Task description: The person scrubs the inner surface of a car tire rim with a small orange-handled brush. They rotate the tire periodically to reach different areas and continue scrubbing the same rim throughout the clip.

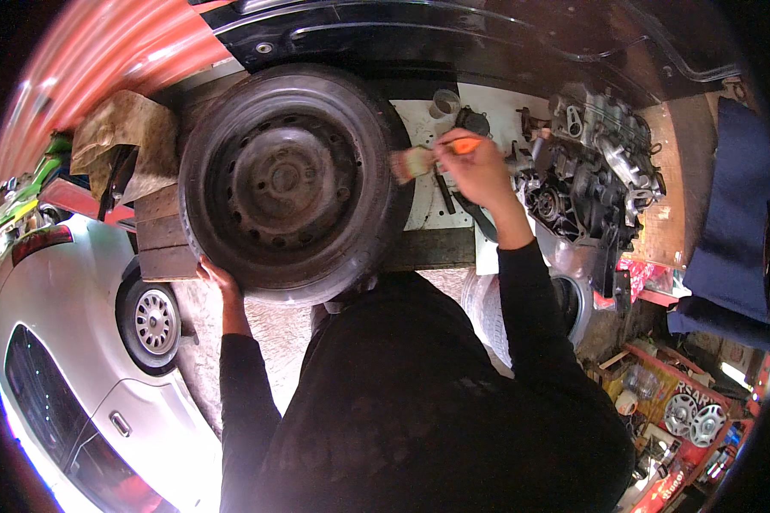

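Note:
A car wheel (287,184), a black tyre on a dark, dirty steel rim, rests on the wooden bench in front of me, its rim face toward me. My left hand (221,282) steadies the tyre at its lower left edge; the fingers go partly out of sight against the rubber. In my right hand (477,171) is a paintbrush (416,162) with an orange handle, gripped in closed fingers. Its blurred bristles point left and are close to the tyre's right side; whether they touch it I cannot tell.
Right of the wheel stands a greasy engine (586,179). A clear cup (444,104) sits on a white board (419,214) behind my right hand. A silver car (85,299) is at the left. Brown cloth (128,137) drapes over the bench's left end. Hubcaps (695,419) lie lower right.

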The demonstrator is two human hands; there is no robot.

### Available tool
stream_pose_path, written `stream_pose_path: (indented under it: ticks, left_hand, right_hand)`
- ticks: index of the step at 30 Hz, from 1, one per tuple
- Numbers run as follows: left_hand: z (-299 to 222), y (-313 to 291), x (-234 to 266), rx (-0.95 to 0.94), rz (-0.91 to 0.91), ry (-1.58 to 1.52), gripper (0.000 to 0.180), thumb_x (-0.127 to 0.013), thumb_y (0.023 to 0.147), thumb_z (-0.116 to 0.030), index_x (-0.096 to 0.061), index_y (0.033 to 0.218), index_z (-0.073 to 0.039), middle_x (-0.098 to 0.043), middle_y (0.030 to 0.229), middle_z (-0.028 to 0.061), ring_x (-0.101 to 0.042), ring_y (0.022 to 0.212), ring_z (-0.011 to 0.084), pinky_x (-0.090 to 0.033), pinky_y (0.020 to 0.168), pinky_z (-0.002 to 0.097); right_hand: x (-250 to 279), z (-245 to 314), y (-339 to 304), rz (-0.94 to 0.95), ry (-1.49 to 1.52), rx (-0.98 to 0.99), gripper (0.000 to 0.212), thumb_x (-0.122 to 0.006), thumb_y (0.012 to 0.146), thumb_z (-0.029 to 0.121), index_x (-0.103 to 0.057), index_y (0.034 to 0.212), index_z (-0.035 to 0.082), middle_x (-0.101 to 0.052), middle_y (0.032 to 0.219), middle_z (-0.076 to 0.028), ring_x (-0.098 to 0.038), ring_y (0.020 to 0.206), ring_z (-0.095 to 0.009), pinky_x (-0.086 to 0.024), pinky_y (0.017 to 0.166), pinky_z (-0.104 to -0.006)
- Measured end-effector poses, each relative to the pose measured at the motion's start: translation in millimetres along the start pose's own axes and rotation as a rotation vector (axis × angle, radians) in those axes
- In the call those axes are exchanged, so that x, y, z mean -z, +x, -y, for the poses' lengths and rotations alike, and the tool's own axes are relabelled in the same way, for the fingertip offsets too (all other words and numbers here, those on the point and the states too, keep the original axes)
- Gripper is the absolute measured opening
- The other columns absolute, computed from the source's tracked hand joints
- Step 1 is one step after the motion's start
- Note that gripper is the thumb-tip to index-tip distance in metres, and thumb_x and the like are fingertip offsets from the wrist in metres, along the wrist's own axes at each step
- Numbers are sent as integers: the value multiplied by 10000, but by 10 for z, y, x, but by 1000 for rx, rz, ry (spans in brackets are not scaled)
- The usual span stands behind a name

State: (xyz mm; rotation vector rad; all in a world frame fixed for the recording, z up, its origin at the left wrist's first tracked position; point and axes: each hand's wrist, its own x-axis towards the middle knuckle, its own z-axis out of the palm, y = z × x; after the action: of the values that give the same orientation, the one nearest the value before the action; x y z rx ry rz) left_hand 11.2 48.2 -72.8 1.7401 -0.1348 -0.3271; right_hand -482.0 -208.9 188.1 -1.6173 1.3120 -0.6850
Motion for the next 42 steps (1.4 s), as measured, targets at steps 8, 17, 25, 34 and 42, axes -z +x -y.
stream_pose_path:
  ticks: [8, 17, 25, 34, 42]
  left_hand:
    - [-99, -81, -17, -12, -4, 114, 703, -487, 1002, -540, -520, 1369, 58, -573, 1321, 269, -564, 1162, 369, -435, 1031, 451]
    - [-94, -104, -40, -5, -38, 58, 719, -505, 988, -544, -511, 1390, 52, -575, 1336, 270, -570, 1168, 374, -433, 1041, 445]
    - [-235, -231, -68, 46, -35, 116, 724, -502, 985, -550, -496, 1420, 30, -544, 1382, 275, -561, 1193, 389, -423, 1058, 455]
    - [-135, -144, 10, 37, -33, 176, 716, -492, 982, -540, -502, 1430, 18, -560, 1370, 275, -552, 1219, 393, -409, 1072, 448]
    - [-138, -136, -11, 59, -53, 126, 711, -490, 986, -521, -493, 1427, 37, -534, 1398, 279, -547, 1221, 390, -405, 1077, 443]
  right_hand:
    - [-379, 592, 586, -10, -667, 424, 191, -677, 918, 304, -742, 985, 137, -732, 847, -156, -720, 824, -371, -574, 767, -476]
    - [-209, 505, 1530, 264, -605, 318, 208, -704, 927, 281, -770, 1061, 137, -760, 926, -143, -745, 826, -266, -573, 791, -399]
    - [-83, 616, 1677, 649, -393, 174, 217, -702, 953, 254, -761, 1093, 99, -772, 938, -60, -735, 800, -174, -569, 742, -342]
    - [-109, 785, 1540, 437, -383, 315, 209, -701, 960, 234, -760, 1079, 72, -769, 915, -46, -697, 744, -114, -561, 750, -306]
    - [-112, 636, 1459, 87, -659, 448, 193, -689, 964, 240, -755, 1103, 124, -760, 898, -90, -738, 799, -201, -569, 755, -347]
